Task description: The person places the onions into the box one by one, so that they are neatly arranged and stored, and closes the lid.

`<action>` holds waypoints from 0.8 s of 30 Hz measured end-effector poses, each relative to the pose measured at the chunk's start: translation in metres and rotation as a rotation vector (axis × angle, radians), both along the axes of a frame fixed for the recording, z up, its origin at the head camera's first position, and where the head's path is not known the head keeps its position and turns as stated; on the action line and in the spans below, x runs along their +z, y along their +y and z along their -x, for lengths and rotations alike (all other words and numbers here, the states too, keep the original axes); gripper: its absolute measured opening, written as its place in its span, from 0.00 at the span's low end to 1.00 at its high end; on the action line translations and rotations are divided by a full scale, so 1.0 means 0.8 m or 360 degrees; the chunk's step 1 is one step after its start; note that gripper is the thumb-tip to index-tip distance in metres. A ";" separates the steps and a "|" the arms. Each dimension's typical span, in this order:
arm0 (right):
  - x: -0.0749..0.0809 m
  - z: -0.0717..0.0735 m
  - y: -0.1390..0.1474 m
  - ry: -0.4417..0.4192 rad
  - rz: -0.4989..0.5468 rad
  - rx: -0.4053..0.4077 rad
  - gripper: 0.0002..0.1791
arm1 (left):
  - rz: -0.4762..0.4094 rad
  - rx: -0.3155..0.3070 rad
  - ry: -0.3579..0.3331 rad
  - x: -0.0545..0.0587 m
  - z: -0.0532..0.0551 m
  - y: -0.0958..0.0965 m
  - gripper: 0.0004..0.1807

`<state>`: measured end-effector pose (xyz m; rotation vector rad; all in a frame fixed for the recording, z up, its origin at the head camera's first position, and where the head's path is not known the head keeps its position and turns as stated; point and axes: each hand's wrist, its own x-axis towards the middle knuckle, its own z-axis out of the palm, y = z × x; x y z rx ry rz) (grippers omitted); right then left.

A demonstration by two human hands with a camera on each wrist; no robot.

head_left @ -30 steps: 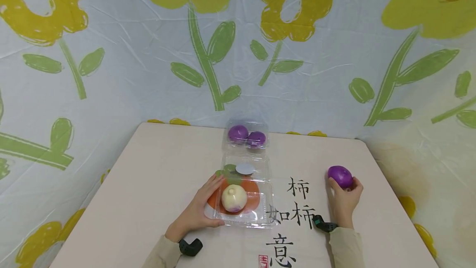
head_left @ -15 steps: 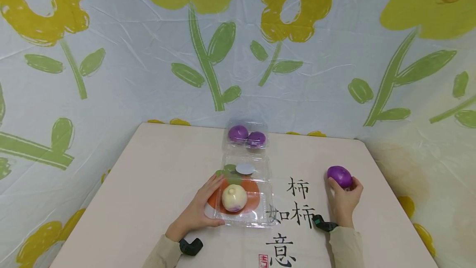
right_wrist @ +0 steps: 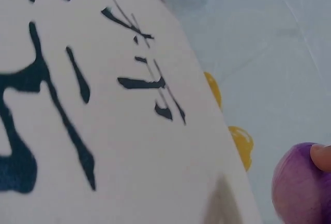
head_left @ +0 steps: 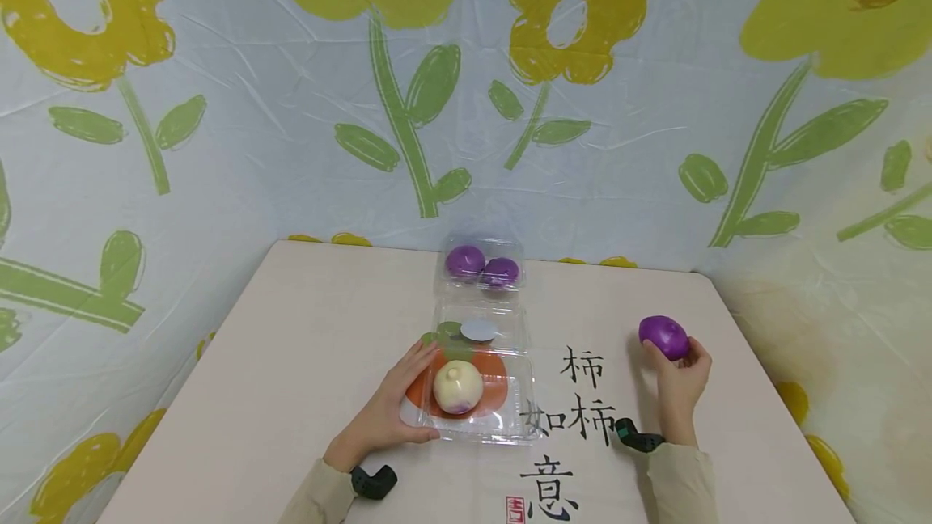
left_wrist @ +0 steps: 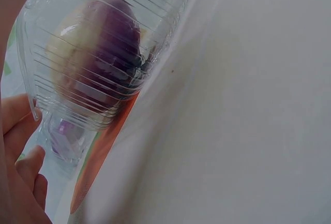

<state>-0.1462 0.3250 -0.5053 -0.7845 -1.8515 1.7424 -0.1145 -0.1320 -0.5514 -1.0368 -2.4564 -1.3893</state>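
Observation:
My left hand (head_left: 396, 403) spans the left side of an opened clear plastic box (head_left: 518, 403), thumb at its near edge and fingers at the far left. The left wrist view shows fingertips right at the box's rim. Inside the box sits a round cream-coloured vegetable (head_left: 458, 387) with a nub on top and a purple underside, its two-tone side (left_wrist: 98, 53) showing through the ribbed plastic. At the right, my right hand (head_left: 683, 382) grips a glossy round purple vegetable (head_left: 663, 337) between thumb and fingers, above the table. A thumb and part of the purple vegetable (right_wrist: 300, 185) show in the right wrist view.
A second clear plastic box (head_left: 482, 245) with two purple vegetables stands at the table's back edge. The opened box's lid (head_left: 513, 322) lies folded back towards it. Black brush characters (head_left: 553, 492) and an orange print mark the pale table cover (head_left: 313, 306). Flowered cloth (head_left: 306, 103) hangs behind.
My right hand has lifted slightly away from me, with the purple vegetable tilting and its shadow shifting left. The left hand and the opened box have stayed in place.

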 end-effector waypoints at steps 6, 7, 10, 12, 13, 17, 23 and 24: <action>0.017 -0.001 -0.008 0.0014 0.0003 0.0042 0.47 | 0.0004 0.0004 0.0007 -0.002 0.001 0.000 0.60; 0.020 -0.002 -0.010 0.0015 -0.0004 0.0048 0.47 | 0.0005 0.0004 0.0001 -0.002 0.000 0.000 0.60; 0.029 -0.003 -0.015 0.0038 -0.0030 0.0072 0.46 | 0.0003 0.0004 -0.0018 -0.002 0.000 -0.001 0.61; 0.035 -0.003 -0.019 0.0063 -0.0038 0.0093 0.46 | 0.0005 0.0008 -0.0012 -0.004 0.000 -0.001 0.61; 0.037 -0.003 -0.021 0.0079 -0.0040 0.0106 0.46 | 0.0005 0.0007 -0.0003 -0.005 0.000 -0.001 0.61; 0.046 -0.005 -0.027 0.0103 -0.0058 0.0153 0.45 | 0.0000 0.0004 0.0021 -0.008 0.002 -0.002 0.61; 0.064 -0.010 -0.040 0.0134 -0.0090 0.0239 0.45 | -0.0006 -0.0001 -0.0018 -0.006 0.001 -0.002 0.62; 0.067 -0.010 -0.042 0.0141 -0.0092 0.0258 0.45 | -0.0005 -0.0001 -0.0017 -0.005 0.001 -0.002 0.62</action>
